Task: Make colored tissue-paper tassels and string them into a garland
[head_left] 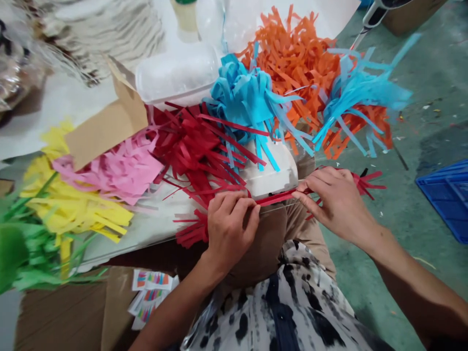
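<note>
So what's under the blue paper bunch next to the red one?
Red paper strips and a white block show under that blue paper bunch. The rest of the block is covered.

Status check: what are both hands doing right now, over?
Left hand and right hand both pinching red paper strip, stretched between them. Blue paper tassel hangs just above, clear of hands.

Heaps crowd the counter (146,233): green paper (22,253) and yellow paper (69,204) left, pink paper (120,170) and red paper (193,146) in the middle, blue paper (244,97) and orange paper (296,58) far right. A cardboard flap (109,122) and plastic box (175,73) block the far side. The floor (420,122) at the right lies open, up to a blue crate (446,195).
</note>
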`<action>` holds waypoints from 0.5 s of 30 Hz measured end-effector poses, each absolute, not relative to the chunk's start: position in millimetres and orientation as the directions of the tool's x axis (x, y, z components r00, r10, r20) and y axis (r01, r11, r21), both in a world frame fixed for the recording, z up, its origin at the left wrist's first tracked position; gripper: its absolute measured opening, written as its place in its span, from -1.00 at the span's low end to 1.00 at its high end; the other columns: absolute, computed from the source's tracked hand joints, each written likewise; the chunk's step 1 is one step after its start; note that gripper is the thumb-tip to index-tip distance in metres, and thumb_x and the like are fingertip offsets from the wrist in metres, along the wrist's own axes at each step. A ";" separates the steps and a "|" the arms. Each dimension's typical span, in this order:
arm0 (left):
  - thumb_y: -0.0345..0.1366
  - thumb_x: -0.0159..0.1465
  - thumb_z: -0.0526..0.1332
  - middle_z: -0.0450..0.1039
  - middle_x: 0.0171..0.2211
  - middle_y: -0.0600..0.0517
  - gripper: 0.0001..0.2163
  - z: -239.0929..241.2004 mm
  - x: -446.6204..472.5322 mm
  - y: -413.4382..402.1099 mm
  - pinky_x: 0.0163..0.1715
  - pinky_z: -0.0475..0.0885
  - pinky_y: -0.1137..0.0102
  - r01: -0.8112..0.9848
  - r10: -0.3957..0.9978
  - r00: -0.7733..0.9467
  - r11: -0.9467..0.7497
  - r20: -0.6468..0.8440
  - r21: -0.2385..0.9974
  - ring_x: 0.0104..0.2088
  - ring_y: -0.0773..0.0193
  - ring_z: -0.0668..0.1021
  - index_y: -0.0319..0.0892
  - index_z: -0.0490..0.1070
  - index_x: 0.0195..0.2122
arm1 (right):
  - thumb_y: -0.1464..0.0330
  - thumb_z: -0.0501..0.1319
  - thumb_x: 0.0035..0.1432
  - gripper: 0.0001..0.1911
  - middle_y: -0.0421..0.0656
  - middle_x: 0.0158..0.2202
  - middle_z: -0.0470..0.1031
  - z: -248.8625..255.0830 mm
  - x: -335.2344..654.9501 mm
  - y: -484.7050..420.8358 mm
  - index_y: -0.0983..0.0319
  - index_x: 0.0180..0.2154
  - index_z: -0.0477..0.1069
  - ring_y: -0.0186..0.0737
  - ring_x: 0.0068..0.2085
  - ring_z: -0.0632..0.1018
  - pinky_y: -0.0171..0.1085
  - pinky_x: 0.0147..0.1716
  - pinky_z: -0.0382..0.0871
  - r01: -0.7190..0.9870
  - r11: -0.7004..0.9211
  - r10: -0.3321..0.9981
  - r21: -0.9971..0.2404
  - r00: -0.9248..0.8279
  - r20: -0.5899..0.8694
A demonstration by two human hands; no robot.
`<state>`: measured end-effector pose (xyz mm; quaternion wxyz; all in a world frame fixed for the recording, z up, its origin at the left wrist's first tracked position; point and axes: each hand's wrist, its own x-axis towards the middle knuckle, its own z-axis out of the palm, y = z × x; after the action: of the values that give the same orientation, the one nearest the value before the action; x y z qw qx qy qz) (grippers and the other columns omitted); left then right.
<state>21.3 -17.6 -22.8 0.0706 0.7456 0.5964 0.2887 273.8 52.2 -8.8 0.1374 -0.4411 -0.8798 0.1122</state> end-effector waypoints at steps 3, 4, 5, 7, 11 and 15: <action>-0.33 0.37 0.31 0.56 -0.17 -0.10 -0.94 -20.9 24.4 -15.3 -0.02 0.40 0.13 0.870 0.950 0.066 -0.205 0.306 0.449 -0.07 0.03 0.52 -0.16 0.51 -0.27 | 0.18 0.13 0.49 -0.73 -0.10 -0.26 0.55 -6.0 269.1 55.2 0.19 -0.22 0.44 0.01 -0.17 0.46 -0.09 -0.17 0.11 0.772 0.579 0.810 -0.262 -0.581 0.079; -0.32 0.36 0.31 0.55 -0.16 -0.11 -0.93 -19.7 24.7 -14.0 -0.02 0.39 0.12 0.877 0.955 0.056 -0.186 0.291 0.443 -0.06 0.02 0.51 -0.15 0.51 -0.29 | 0.18 0.12 0.49 -0.72 -0.10 -0.26 0.54 -5.2 268.1 56.5 0.19 -0.23 0.44 0.00 -0.18 0.46 -0.09 -0.18 0.11 0.777 0.578 0.810 -0.250 -0.583 0.060; -0.31 0.36 0.31 0.54 -0.15 -0.11 -0.92 -18.4 24.7 -12.5 -0.03 0.38 0.12 0.883 0.959 0.048 -0.170 0.278 0.437 -0.06 0.01 0.51 -0.15 0.50 -0.30 | 0.18 0.11 0.49 -0.71 -0.10 -0.27 0.53 -4.5 267.3 57.8 0.20 -0.24 0.44 0.00 -0.18 0.45 -0.09 -0.18 0.10 0.780 0.578 0.809 -0.239 -0.586 0.045; -0.31 0.35 0.32 0.53 -0.15 -0.10 -0.90 -16.6 24.0 -9.5 -0.04 0.37 0.12 0.895 0.967 0.042 -0.149 0.253 0.421 -0.07 0.02 0.50 -0.14 0.48 -0.33 | 0.17 0.10 0.48 -0.69 -0.09 -0.29 0.52 -3.6 266.3 60.5 0.20 -0.26 0.43 0.00 -0.20 0.45 -0.10 -0.20 0.09 0.783 0.582 0.806 -0.220 -0.592 0.025; -0.30 0.32 0.35 0.53 -0.16 -0.07 -0.88 -16.8 21.6 -5.6 -0.09 0.33 0.13 0.897 0.965 0.064 -0.168 0.255 0.409 -0.10 0.04 0.48 -0.12 0.46 -0.35 | 0.16 0.09 0.46 -0.68 -0.09 -0.33 0.50 -3.4 265.1 65.0 0.19 -0.31 0.42 0.00 -0.22 0.43 -0.10 -0.22 0.05 0.777 0.601 0.795 -0.187 -0.606 0.035; -0.29 0.32 0.35 0.52 -0.13 -0.09 -0.90 -16.5 21.5 -5.3 -0.10 0.32 0.12 0.895 0.962 0.079 -0.183 0.260 0.406 -0.09 0.01 0.46 -0.12 0.47 -0.33 | 0.17 0.11 0.45 -0.68 -0.09 -0.36 0.50 -3.2 262.7 65.3 0.18 -0.33 0.40 0.00 -0.24 0.44 -0.08 -0.23 0.05 0.777 0.608 0.792 -0.165 -0.609 0.050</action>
<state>21.5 -5.3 -16.5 0.0701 0.7310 0.6353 0.2388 262.7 65.3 -3.2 0.0592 -0.4383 -0.8946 0.0634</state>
